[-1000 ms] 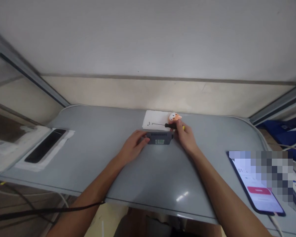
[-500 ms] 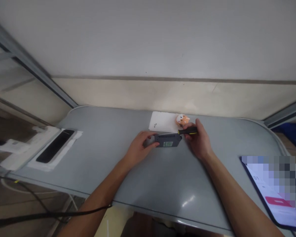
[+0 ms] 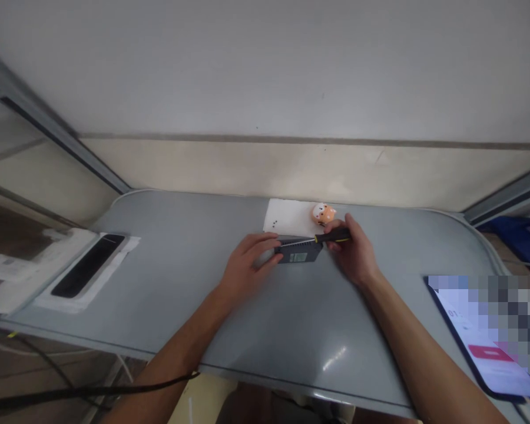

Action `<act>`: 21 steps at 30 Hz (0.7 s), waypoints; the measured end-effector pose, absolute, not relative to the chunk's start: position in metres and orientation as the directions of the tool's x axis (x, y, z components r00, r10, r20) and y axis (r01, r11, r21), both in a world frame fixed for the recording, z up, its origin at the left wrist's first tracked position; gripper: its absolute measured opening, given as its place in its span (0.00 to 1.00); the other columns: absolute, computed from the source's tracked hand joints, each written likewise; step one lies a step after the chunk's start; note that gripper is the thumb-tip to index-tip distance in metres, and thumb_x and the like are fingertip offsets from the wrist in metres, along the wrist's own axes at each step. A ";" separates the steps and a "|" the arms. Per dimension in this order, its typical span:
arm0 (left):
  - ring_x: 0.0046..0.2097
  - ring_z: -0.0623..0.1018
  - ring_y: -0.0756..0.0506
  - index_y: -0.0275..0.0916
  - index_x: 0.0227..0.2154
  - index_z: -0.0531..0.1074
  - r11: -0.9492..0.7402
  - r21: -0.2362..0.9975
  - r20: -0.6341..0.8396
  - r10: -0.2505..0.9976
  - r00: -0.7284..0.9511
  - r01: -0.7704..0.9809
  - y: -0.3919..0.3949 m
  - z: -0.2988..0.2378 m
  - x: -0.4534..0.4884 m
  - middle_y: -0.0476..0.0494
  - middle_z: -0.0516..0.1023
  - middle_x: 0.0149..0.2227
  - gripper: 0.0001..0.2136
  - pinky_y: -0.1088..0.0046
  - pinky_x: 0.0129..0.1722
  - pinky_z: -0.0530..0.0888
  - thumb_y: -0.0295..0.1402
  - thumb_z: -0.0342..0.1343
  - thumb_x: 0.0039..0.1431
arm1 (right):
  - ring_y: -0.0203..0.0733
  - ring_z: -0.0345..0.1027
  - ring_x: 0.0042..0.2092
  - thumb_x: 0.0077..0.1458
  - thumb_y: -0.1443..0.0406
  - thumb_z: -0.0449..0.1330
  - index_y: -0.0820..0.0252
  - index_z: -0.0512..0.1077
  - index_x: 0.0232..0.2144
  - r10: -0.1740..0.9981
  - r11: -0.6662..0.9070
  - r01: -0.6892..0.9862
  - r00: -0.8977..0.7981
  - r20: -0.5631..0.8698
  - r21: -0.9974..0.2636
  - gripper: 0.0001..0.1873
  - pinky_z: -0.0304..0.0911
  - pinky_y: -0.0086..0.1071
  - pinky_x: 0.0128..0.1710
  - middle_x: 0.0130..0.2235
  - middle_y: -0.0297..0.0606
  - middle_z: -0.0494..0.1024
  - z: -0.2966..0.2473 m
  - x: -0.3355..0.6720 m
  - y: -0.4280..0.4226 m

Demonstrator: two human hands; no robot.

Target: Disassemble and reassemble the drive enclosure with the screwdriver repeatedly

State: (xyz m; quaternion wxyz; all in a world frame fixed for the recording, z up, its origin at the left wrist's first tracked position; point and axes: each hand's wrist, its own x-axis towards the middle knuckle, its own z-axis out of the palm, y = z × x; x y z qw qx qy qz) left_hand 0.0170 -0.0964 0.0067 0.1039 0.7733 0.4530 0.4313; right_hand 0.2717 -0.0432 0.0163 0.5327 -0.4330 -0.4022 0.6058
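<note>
A small dark grey box (image 3: 298, 252) with a green label lies on the grey table (image 3: 203, 282), near its far edge. My left hand (image 3: 248, 264) grips the box's left end, fingers curled round it. My right hand (image 3: 352, 250) is closed on a screwdriver (image 3: 322, 238) with a black and yellow handle. Its thin shaft lies along the box's top edge and points left. Just behind the box are a white sheet (image 3: 287, 217) with a few tiny dark specks and a small orange and white figurine (image 3: 323, 213).
A dark phone (image 3: 87, 265) rests on white packaging at the table's left end. A lit phone (image 3: 490, 341) with a red button on its screen lies at the right, partly pixelated. A black cable (image 3: 92, 390) runs under my left forearm. The wall stands close behind.
My right hand lifted the screwdriver off the white sheet and laid its shaft along the box's top edge. My left hand stayed on the box. The view shifted slightly.
</note>
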 end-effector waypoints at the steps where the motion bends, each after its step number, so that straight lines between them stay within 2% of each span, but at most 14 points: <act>1: 0.56 0.82 0.44 0.46 0.49 0.79 -0.577 0.540 0.583 0.781 0.222 0.612 -0.096 0.006 0.017 0.43 0.83 0.55 0.06 0.59 0.59 0.80 0.35 0.61 0.72 | 0.36 0.59 0.26 0.59 0.40 0.60 0.55 0.76 0.24 0.993 -0.112 -0.306 -0.060 -0.098 -0.945 0.28 0.54 0.34 0.26 0.28 0.36 0.73 0.016 0.272 -0.043; 11: 0.51 0.84 0.44 0.45 0.45 0.82 -0.597 0.467 0.604 0.754 0.257 0.653 -0.096 0.004 0.015 0.42 0.85 0.52 0.07 0.61 0.53 0.82 0.36 0.59 0.74 | 0.36 0.61 0.26 0.58 0.41 0.60 0.55 0.76 0.24 0.995 -0.094 -0.303 -0.046 -0.084 -0.948 0.26 0.57 0.33 0.25 0.29 0.37 0.75 0.018 0.271 -0.044; 16: 0.47 0.85 0.45 0.43 0.44 0.81 -0.662 0.362 0.682 0.668 0.298 0.656 -0.094 0.005 0.015 0.43 0.86 0.50 0.04 0.65 0.47 0.83 0.31 0.61 0.72 | 0.35 0.61 0.26 0.56 0.40 0.63 0.55 0.77 0.25 0.994 -0.079 -0.363 0.036 -0.099 -0.928 0.27 0.55 0.30 0.23 0.30 0.37 0.76 0.011 0.272 -0.040; 19: 0.45 0.84 0.46 0.43 0.45 0.81 -0.698 0.313 0.720 0.617 0.318 0.644 -0.093 0.005 0.013 0.42 0.86 0.50 0.05 0.66 0.46 0.83 0.29 0.61 0.72 | 0.35 0.64 0.30 0.56 0.37 0.63 0.54 0.82 0.31 0.986 -0.096 -0.317 0.096 -0.133 -0.943 0.29 0.56 0.29 0.26 0.36 0.36 0.80 0.005 0.271 -0.039; 21: 0.45 0.84 0.46 0.42 0.44 0.80 -0.700 0.302 0.724 0.610 0.322 0.647 -0.092 0.004 0.012 0.42 0.85 0.50 0.05 0.66 0.45 0.83 0.28 0.60 0.72 | 0.36 0.63 0.30 0.60 0.34 0.58 0.52 0.84 0.40 0.990 -0.090 -0.159 0.094 -0.106 -0.983 0.32 0.56 0.31 0.28 0.38 0.36 0.82 0.002 0.269 -0.039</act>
